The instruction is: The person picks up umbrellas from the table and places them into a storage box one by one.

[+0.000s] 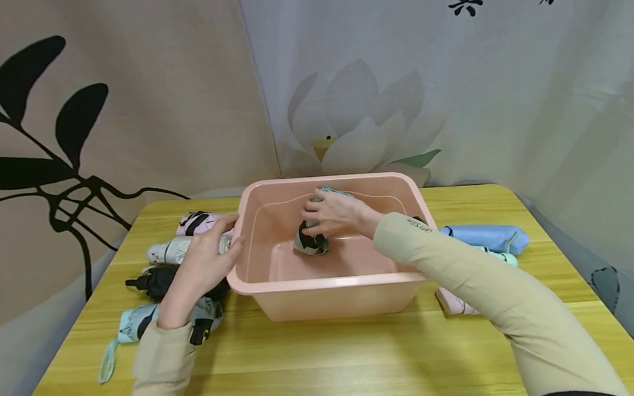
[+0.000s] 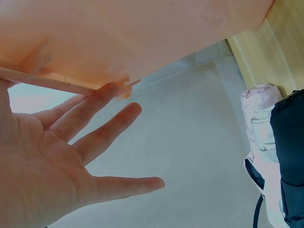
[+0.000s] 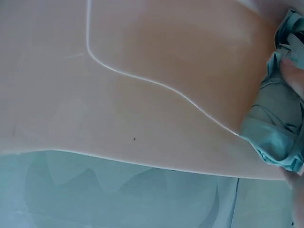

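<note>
My right hand [image 1: 340, 213] grips a folded umbrella [image 1: 312, 242], grey-green with black patches, inside the pink plastic tub [image 1: 334, 282]. The umbrella slants, its lower end down towards the tub's floor and its upper end partly behind the fingers. In the right wrist view the grey-green umbrella [image 3: 273, 118] shows at the right edge, with a finger [image 3: 293, 76] across it. My left hand [image 1: 211, 260] is at the tub's left rim. Seen from the left wrist, its fingers [image 2: 107, 128] are straight and spread, one touching the rim, while the thumb is mostly hidden.
Left of the tub lie folded umbrellas: a pinkish one [image 1: 200, 222], a white one [image 1: 168, 251], a black one [image 1: 160, 282] and a light blue patterned one [image 1: 132, 324]. A blue umbrella [image 1: 485, 238], a mint one [image 1: 509, 259] and a pink one [image 1: 455, 303] lie right.
</note>
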A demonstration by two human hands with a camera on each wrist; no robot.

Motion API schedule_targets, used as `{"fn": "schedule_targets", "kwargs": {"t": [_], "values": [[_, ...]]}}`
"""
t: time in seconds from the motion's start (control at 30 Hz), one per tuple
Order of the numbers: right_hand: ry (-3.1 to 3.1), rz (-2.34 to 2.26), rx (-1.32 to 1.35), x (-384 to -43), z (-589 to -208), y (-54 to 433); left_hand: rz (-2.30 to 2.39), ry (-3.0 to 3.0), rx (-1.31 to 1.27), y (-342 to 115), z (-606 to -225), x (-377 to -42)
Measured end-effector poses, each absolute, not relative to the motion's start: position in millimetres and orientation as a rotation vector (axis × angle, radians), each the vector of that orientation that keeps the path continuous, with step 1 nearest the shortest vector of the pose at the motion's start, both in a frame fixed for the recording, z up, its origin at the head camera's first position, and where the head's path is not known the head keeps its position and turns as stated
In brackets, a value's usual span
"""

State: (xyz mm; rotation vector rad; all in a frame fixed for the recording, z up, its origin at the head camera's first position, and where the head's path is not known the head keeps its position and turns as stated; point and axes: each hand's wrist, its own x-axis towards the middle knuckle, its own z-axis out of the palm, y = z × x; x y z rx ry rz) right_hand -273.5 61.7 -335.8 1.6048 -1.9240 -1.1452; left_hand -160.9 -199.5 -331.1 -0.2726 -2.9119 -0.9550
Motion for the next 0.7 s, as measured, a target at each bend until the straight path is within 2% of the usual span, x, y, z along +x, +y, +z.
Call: {"fn": "schedule_targets", "kwargs": {"t": [0.7], "values": [[-1.999,-1.069,1.539,-268.1,-348.1,57.3,-0.959,-2.901,-0.269,-197.1,-328.6,-158.8]]}}
